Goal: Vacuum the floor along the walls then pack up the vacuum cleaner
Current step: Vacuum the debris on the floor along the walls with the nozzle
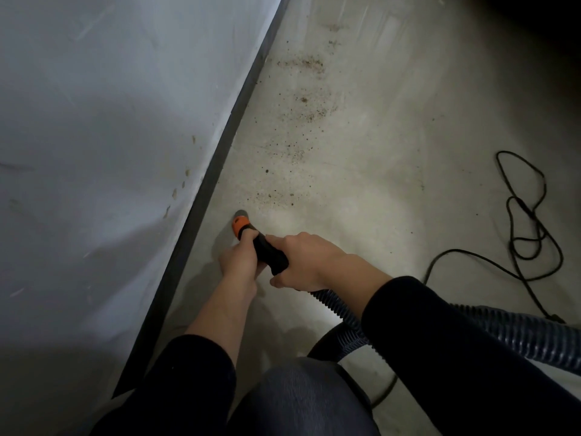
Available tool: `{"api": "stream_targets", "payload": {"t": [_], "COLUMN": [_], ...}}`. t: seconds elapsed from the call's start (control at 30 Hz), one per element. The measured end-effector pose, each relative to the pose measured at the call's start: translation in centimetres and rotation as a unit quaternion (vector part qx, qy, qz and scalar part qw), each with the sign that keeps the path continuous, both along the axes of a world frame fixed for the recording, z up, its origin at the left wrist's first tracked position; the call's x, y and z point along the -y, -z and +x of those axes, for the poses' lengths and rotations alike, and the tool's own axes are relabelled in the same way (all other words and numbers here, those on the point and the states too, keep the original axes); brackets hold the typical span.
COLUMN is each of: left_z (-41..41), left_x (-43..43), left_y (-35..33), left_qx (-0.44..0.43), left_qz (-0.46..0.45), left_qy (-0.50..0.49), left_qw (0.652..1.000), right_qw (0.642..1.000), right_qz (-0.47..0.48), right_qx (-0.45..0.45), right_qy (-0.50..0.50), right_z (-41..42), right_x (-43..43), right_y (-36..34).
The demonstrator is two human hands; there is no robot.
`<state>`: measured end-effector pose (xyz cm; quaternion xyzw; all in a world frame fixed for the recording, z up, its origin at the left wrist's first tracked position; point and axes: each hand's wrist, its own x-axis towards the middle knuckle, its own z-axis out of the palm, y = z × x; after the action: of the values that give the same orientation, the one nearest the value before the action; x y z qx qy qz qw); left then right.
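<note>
Both my hands hold the vacuum's black nozzle handle (pixel 269 251), which ends in an orange collar (pixel 241 223) and a grey tip touching the concrete floor close to the dark baseboard (pixel 207 190). My left hand (pixel 240 262) grips the handle near the orange collar. Behind it, my right hand (pixel 303 261) grips the handle where the ribbed blue-grey hose (pixel 518 335) joins. The hose runs back to the lower right under my right sleeve. Brown dirt specks (pixel 298 121) lie scattered on the floor ahead of the tip.
A white wall (pixel 110 121) fills the left side, meeting the floor at the baseboard. A black power cord (pixel 531 221) lies looped on the floor at the right. My knee (pixel 298 401) is at the bottom centre. The far upper right is dark.
</note>
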<state>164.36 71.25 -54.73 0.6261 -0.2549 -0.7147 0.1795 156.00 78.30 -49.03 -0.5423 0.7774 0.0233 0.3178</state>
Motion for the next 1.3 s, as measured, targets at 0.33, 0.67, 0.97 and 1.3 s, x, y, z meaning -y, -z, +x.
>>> {"api": "stream_targets", "payload": {"t": [0.33,0.67,0.97,1.3], "left_z": [-0.4,-1.3,-2.1,-3.0], "left_x": [-0.3,-0.9,-1.4,-2.0], "left_y": [0.3,0.8,0.8,0.8], "left_qx": [-0.04,-0.06,-0.07,-0.089], "left_qz": [0.013,0.026,0.032,0.051], "left_qy": [0.058,0.089,0.098,0.094], "left_qw": [0.997,0.994,0.992,0.99], "right_qw": [1.0,0.999,0.995,0.986], "right_qz": [0.011,0.014,-0.04,-0.028], "right_qx": [-0.009,-0.006,-0.084,-0.154], "right_qy": [0.023,0.047,0.027,-0.06], "right_z": [-0.5,-1.3,-1.3,-1.4], "right_x": [-1.0,-2.4,-4.1,-5.7], "right_y": [-0.3,-0.6,-0.8,-0.7]}}
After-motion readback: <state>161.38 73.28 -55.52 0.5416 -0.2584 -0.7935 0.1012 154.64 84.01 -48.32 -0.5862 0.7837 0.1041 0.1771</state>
